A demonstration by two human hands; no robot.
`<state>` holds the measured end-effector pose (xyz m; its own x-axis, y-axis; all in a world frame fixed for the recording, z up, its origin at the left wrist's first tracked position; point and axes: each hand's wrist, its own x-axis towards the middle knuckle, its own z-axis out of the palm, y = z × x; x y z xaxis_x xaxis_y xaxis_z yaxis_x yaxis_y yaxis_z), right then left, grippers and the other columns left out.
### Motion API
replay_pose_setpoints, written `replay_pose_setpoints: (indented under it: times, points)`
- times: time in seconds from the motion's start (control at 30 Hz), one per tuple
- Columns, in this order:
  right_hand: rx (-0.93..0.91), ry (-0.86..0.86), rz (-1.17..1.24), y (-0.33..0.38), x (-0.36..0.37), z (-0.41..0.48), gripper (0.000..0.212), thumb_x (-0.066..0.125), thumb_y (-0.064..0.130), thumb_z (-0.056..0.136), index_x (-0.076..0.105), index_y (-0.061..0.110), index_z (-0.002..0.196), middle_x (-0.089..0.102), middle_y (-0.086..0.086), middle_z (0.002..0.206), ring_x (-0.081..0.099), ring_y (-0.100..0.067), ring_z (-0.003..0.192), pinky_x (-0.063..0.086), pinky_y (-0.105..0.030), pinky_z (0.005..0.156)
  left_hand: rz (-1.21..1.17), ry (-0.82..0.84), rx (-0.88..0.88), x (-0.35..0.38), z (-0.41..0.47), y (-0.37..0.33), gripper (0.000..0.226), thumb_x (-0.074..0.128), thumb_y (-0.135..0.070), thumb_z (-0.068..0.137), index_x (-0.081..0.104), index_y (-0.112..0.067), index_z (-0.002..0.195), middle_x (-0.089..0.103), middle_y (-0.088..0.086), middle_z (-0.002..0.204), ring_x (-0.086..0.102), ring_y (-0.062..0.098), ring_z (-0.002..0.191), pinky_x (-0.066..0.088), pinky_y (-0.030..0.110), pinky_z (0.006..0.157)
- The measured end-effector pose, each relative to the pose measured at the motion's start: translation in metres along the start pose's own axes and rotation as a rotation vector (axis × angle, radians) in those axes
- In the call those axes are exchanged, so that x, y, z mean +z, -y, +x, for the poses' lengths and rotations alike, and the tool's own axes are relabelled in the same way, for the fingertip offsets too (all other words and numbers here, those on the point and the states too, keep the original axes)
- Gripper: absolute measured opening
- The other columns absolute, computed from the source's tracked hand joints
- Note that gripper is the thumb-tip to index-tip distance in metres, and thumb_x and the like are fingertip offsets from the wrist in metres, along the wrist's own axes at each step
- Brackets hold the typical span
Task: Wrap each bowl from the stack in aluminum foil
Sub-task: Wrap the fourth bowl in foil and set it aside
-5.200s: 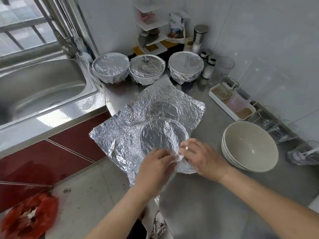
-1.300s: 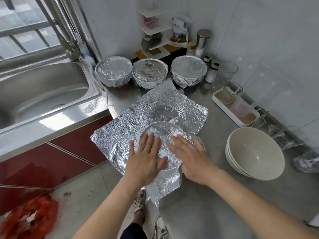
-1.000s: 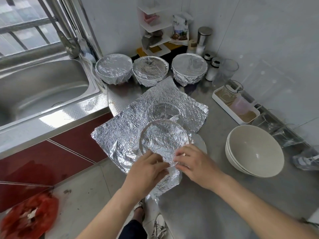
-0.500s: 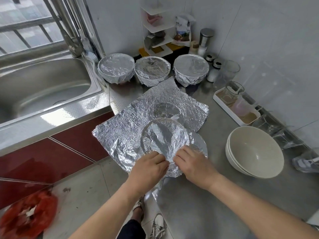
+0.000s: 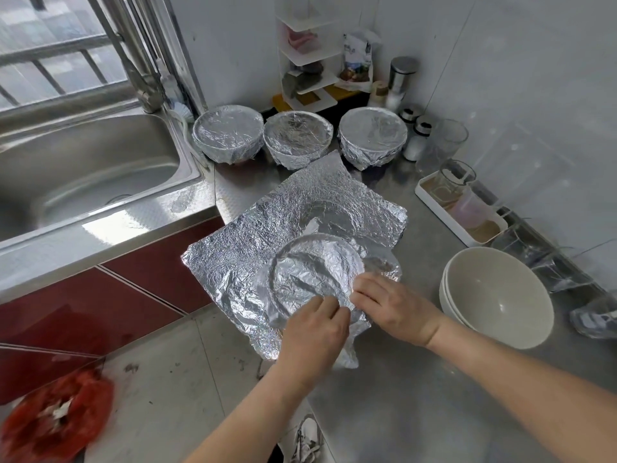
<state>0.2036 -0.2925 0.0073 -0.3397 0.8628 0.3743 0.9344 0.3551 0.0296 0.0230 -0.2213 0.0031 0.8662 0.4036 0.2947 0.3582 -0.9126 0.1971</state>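
A bowl covered with crinkled aluminum foil (image 5: pixel 314 265) sits at the counter's front edge on larger loose foil sheets (image 5: pixel 300 208). My left hand (image 5: pixel 314 332) pinches the foil at the bowl's near rim, fingers curled. My right hand (image 5: pixel 390 305) grips the foil at the near right rim, fingers curled over the edge. A stack of bare off-white bowls (image 5: pixel 497 295) stands to the right. Three foil-wrapped bowls stand in a row at the back: left (image 5: pixel 228 137), middle (image 5: pixel 297 138), right (image 5: pixel 372 140).
A steel sink (image 5: pixel 83 168) with a faucet (image 5: pixel 140 78) lies to the left. A white tray with glasses (image 5: pixel 460 208), shakers (image 5: pixel 417 135) and a corner shelf (image 5: pixel 307 61) crowd the back right. A red bag (image 5: pixel 53 419) is on the floor below.
My hands went from pressing flat on top of the foil-covered bowl to curling and pinching the foil at its near rim. The foil is folded down more on the near side.
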Motion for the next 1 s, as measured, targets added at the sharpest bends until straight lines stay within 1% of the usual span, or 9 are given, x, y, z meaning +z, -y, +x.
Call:
replay_pose_setpoints:
  times: [0.13,0.2,0.3,0.43,0.73,0.8,0.87,0.93,1.0]
  points:
    - [0.150,0.131,0.068,-0.005,0.004,-0.010,0.017,0.056,0.002,0.086,0.064,0.006,0.100,0.060,-0.013,0.107,0.059,-0.031,0.104,0.053,-0.040,0.085,-0.144,0.036,-0.064,0.000,0.006,0.001,0.022,0.079,-0.034,0.076,0.070,-0.018,0.088,0.063,-0.003,0.082,0.059,0.018,0.073,0.050,0.026,0.055]
    - [0.346,0.186,0.108,-0.001,0.002,-0.008,0.037,0.063,0.000,0.075,0.064,0.010,0.110,0.060,-0.012,0.119,0.060,-0.032,0.110,0.051,-0.043,0.091,-0.193,0.029,-0.109,-0.002,0.007,0.015,0.031,0.058,-0.038,0.092,0.070,-0.016,0.111,0.070,0.002,0.109,0.064,0.024,0.099,0.058,0.035,0.078]
    - [0.609,0.215,0.236,0.015,-0.005,0.008,0.049,0.043,0.012,0.085,0.054,0.010,0.133,0.046,-0.011,0.146,0.045,-0.030,0.134,0.035,-0.050,0.110,-0.014,0.196,-0.194,-0.008,0.007,0.043,0.054,0.030,-0.046,0.101,0.040,-0.021,0.147,0.033,0.004,0.154,0.029,0.028,0.144,0.024,0.048,0.117]
    - [0.704,0.437,0.312,0.043,-0.001,0.026,0.080,-0.003,0.053,0.082,0.013,0.025,0.155,0.000,0.009,0.162,-0.007,-0.005,0.146,-0.009,-0.040,0.116,0.068,0.401,-0.266,-0.013,0.006,0.058,0.069,-0.004,-0.057,0.093,0.002,-0.029,0.156,-0.010,0.000,0.161,-0.014,0.021,0.147,-0.015,0.044,0.115]
    - [0.771,0.458,0.291,0.053,0.008,0.034,0.081,-0.004,0.060,0.081,0.026,0.032,0.152,0.009,0.011,0.162,0.000,-0.009,0.149,-0.003,-0.053,0.117,0.030,0.484,-0.312,-0.012,0.004,0.061,0.076,-0.010,-0.066,0.086,-0.003,-0.033,0.155,-0.017,-0.004,0.160,-0.023,0.017,0.146,-0.015,0.051,0.117]
    - [0.736,0.328,0.319,0.053,0.003,0.031,0.067,0.015,0.059,0.088,0.045,0.031,0.142,0.031,0.009,0.156,0.021,-0.012,0.146,0.012,-0.049,0.113,-0.043,0.446,-0.290,-0.018,0.005,0.063,0.074,-0.002,-0.067,0.089,0.006,-0.034,0.155,-0.008,-0.006,0.161,-0.014,0.018,0.150,-0.007,0.052,0.120]
    - [0.638,0.154,0.289,0.056,0.002,0.025,0.043,0.041,0.051,0.089,0.065,0.028,0.116,0.059,0.008,0.128,0.048,-0.014,0.124,0.025,-0.035,0.095,-0.176,0.309,-0.225,-0.028,0.003,0.065,0.065,0.022,-0.061,0.093,0.043,-0.030,0.145,0.033,-0.003,0.156,0.025,0.024,0.146,0.025,0.054,0.116]
    - [0.572,0.072,0.269,0.059,0.005,0.018,0.028,0.053,0.047,0.086,0.070,0.028,0.098,0.062,0.010,0.104,0.052,-0.012,0.101,0.028,-0.030,0.082,-0.253,0.158,-0.103,-0.030,-0.008,0.068,0.044,0.043,-0.052,0.092,0.071,-0.026,0.112,0.065,-0.004,0.122,0.055,0.019,0.114,0.053,0.040,0.090]
    - [0.548,0.067,0.279,0.062,0.008,0.015,0.021,0.061,0.044,0.083,0.070,0.027,0.092,0.060,0.009,0.095,0.052,-0.013,0.091,0.038,-0.033,0.078,-0.264,0.130,-0.031,-0.028,-0.020,0.071,0.037,0.048,-0.051,0.090,0.076,-0.026,0.095,0.067,-0.008,0.102,0.056,0.012,0.097,0.048,0.024,0.078]
